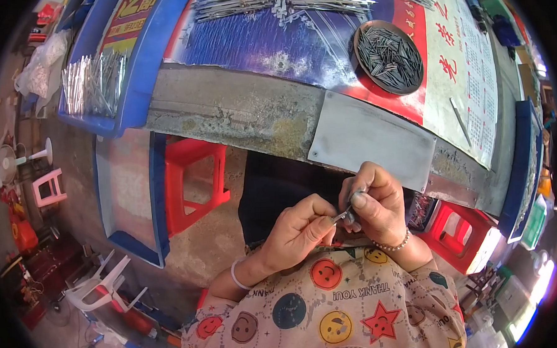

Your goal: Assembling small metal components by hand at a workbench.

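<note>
Hands meet just under the surface (238, 107) edge, left hand (296, 229) and right hand (376, 201) both pinched shut on one small metal piece (344, 216), so it looks half done, while many pins wait in the round tray (361, 38).

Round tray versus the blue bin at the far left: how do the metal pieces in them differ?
The round tray is dark and shallow and holds short dark metal pieces heaped loosely. The blue bin is rectangular and holds longer, shinier silver strips lying roughly parallel. The tray sits on the bench top; the bin sits off its left end. Both hold small metal stock.
</note>
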`<state>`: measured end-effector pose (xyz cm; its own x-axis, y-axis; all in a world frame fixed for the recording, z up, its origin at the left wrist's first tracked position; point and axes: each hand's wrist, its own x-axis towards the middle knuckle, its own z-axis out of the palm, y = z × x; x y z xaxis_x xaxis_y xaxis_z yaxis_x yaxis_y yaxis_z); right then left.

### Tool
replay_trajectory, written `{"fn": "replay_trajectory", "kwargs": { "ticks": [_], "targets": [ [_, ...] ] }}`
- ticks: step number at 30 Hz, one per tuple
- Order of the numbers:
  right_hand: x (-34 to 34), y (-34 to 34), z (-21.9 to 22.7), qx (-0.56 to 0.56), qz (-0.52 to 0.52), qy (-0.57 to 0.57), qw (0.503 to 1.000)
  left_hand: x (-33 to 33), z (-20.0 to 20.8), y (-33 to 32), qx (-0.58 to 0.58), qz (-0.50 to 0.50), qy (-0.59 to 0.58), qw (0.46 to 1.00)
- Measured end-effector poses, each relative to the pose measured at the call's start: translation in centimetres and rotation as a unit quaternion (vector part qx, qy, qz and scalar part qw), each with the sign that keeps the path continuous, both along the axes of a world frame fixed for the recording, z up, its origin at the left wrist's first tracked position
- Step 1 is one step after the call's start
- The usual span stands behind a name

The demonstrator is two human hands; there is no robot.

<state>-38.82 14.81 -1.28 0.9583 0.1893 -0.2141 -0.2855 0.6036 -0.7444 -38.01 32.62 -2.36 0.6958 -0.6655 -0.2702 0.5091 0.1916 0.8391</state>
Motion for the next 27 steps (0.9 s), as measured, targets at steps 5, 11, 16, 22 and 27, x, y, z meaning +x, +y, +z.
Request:
{"fn": "replay_trajectory", "kwargs": {
  "ticks": [5, 11, 16, 22, 27],
  "targets": [
    [-0.1, -0.1, 0.1, 0.002, 0.009, 0.01, 1.0, 0.0, -0.3, 0.1, -0.054, -0.031, 0.058, 0.996],
    [0.0, 0.0, 0.2, 0.007, 0.014, 0.016, 1.0, -0.1, -0.7, 0.1, -0.119, -0.052, 0.152, 0.98],
    [0.1, 0.1, 0.5, -0.002, 0.025, 0.028, 0.999, -0.4, -1.0, 0.1, -0.145, -0.052, 0.174, 0.973],
    [-0.4, -0.1, 1.1, -0.123, 0.033, 0.004, 0.992, -0.7, -0.5, 0.5, -0.099, -0.033, 0.157, 0.982],
    [-1.0, -0.2, 0.6, -0.309, 0.036, -0.119, 0.943, -0.6, 0.8, 0.6, 0.063, -0.004, 0.01, 0.998]
  ]
}}
